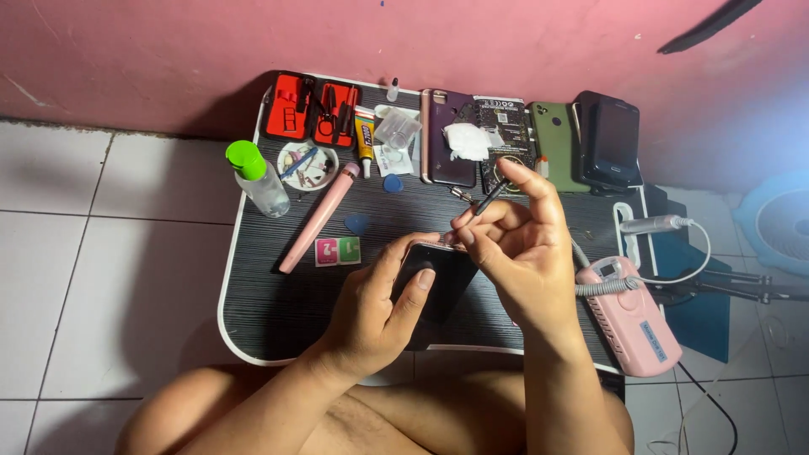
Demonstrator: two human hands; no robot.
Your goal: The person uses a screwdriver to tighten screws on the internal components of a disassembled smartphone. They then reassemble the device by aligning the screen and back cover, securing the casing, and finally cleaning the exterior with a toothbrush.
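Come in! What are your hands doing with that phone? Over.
Left hand grips dark phone above small table. Right hand pinches thin tool at its top edge. Pink drill box beside wrist.

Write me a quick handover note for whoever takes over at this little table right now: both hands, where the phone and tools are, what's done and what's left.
Left hand: grips the dark phone from below, over the small black table.
Right hand: pinches a thin dark tool, tip at the phone's top edge.
Nearby: pink pen-shaped tool, green-capped bottle, red tool kit, other phones along the wall, pink machine at right.
Done: cannot tell.
Left: the phone looks closed; work at its top edge is under way.
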